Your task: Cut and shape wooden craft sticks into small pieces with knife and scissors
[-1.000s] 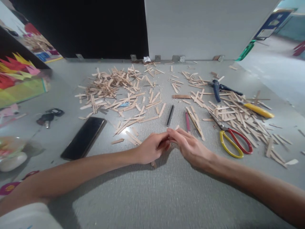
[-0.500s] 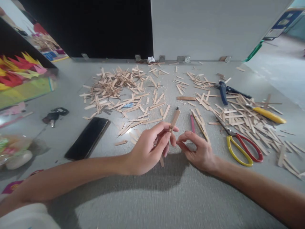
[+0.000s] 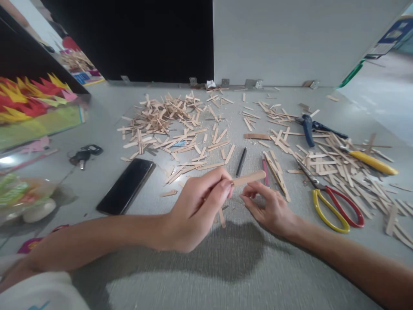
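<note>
Your left hand (image 3: 193, 211) pinches a flat wooden stick (image 3: 250, 178) by its near end between thumb and fingertips, holding it above the grey table (image 3: 226, 267) so that it points to the right, nearly level. A second, shorter stick (image 3: 222, 218) pokes out below that hand; whether you grip it cannot be made out. Your right hand (image 3: 271, 207) sits just under the raised stick with its fingers curled and thumb close to the forefinger, and you cannot tell whether they nip anything. Just beyond your hands lie a black pen (image 3: 240, 156) and a pink pencil (image 3: 265, 165). The red-and-yellow scissors (image 3: 335, 206) lie to the right, the dark phone (image 3: 126, 186) to the left, and a heap of cut sticks (image 3: 161, 118) farther back.
</note>
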The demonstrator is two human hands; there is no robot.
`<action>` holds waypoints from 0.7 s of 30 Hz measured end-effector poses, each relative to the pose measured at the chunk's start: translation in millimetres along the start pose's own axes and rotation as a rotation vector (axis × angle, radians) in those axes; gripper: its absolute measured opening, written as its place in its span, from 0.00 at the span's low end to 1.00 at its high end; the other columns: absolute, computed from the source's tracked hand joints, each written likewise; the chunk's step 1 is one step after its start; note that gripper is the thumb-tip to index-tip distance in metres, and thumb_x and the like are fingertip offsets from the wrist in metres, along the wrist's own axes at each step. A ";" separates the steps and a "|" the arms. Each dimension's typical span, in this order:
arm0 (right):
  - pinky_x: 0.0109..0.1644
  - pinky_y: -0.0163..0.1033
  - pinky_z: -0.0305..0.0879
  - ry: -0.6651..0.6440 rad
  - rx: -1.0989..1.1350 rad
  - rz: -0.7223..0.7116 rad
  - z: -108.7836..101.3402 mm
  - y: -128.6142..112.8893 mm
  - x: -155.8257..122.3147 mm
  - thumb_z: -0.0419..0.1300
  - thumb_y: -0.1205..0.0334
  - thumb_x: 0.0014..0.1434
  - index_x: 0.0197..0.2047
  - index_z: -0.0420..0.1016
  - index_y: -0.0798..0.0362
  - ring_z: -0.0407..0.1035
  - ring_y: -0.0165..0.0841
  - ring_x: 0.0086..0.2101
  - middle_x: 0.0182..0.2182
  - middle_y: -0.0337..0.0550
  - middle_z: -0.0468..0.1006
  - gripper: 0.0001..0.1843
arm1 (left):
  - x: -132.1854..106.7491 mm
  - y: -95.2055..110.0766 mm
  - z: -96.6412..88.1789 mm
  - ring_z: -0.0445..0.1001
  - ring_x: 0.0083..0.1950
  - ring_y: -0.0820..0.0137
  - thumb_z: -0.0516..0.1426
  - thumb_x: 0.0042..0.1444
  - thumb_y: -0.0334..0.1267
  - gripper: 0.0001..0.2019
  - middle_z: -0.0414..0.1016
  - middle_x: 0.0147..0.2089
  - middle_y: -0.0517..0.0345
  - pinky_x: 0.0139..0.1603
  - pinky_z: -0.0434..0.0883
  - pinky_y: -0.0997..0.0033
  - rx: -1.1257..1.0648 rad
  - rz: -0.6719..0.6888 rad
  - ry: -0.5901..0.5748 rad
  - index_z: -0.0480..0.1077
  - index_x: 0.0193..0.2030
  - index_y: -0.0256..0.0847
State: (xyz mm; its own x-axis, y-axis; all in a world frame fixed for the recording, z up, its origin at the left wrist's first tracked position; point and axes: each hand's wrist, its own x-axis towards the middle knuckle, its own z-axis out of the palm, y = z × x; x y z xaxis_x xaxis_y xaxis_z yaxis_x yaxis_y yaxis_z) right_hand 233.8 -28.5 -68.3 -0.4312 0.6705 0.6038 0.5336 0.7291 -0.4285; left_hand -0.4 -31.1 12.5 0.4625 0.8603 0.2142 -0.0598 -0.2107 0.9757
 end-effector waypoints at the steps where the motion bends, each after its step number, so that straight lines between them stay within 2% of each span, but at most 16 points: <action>1: 0.38 0.40 0.85 0.016 -0.001 -0.035 0.5 0.8 0.4 0.57 0.72 0.75 0.59 0.71 0.49 0.82 0.36 0.32 0.34 0.41 0.83 0.13 | -0.7 -0.1 0.2 0.48 0.23 0.76 0.49 0.80 0.40 0.16 0.52 0.25 0.70 0.22 0.52 0.74 -0.004 -0.005 -0.001 0.65 0.37 0.44; 4: 0.35 0.39 0.83 0.065 0.004 -0.125 2.5 4.0 1.1 0.56 0.71 0.76 0.70 0.62 0.49 0.82 0.35 0.31 0.35 0.40 0.83 0.22 | -3.5 -1.8 0.3 0.50 0.23 0.74 0.47 0.81 0.38 0.13 0.52 0.25 0.70 0.22 0.53 0.74 -0.029 -0.007 -0.009 0.65 0.41 0.45; 6: 0.35 0.38 0.83 0.074 0.002 -0.141 3.6 5.2 1.1 0.55 0.71 0.77 0.73 0.58 0.49 0.82 0.35 0.31 0.35 0.40 0.83 0.26 | -5.3 -3.2 -0.4 0.51 0.23 0.74 0.46 0.81 0.37 0.12 0.53 0.25 0.70 0.23 0.53 0.74 -0.031 -0.008 -0.013 0.65 0.43 0.45; 13: 0.32 0.38 0.83 0.070 -0.028 -0.117 5.1 3.1 0.0 0.54 0.67 0.80 0.71 0.61 0.51 0.81 0.35 0.29 0.34 0.42 0.85 0.20 | -4.2 1.8 -0.8 0.55 0.24 0.75 0.47 0.82 0.38 0.11 0.56 0.27 0.70 0.25 0.57 0.74 0.106 0.044 -0.020 0.69 0.51 0.43; 17: 0.33 0.37 0.83 0.059 -0.049 -0.113 4.7 3.4 0.4 0.54 0.67 0.80 0.70 0.62 0.52 0.81 0.34 0.28 0.34 0.42 0.85 0.18 | -3.8 5.1 0.9 0.62 0.23 0.76 0.47 0.82 0.43 0.12 0.62 0.29 0.68 0.25 0.62 0.75 0.126 0.051 -0.029 0.68 0.49 0.42; 21: 0.33 0.37 0.83 0.071 -0.052 -0.110 6.3 4.8 -0.1 0.54 0.68 0.79 0.68 0.64 0.52 0.81 0.34 0.28 0.34 0.42 0.85 0.18 | -4.9 5.4 1.2 0.62 0.22 0.77 0.47 0.82 0.44 0.13 0.61 0.26 0.70 0.24 0.62 0.77 0.161 0.041 -0.021 0.69 0.51 0.41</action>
State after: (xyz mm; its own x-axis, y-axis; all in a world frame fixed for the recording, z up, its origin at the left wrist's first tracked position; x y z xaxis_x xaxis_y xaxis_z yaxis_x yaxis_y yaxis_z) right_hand 231.8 -24.2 -74.6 -0.4379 0.5738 0.6921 0.5237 0.7885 -0.3224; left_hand -1.9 -37.0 16.7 0.4812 0.8399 0.2511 0.0624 -0.3185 0.9459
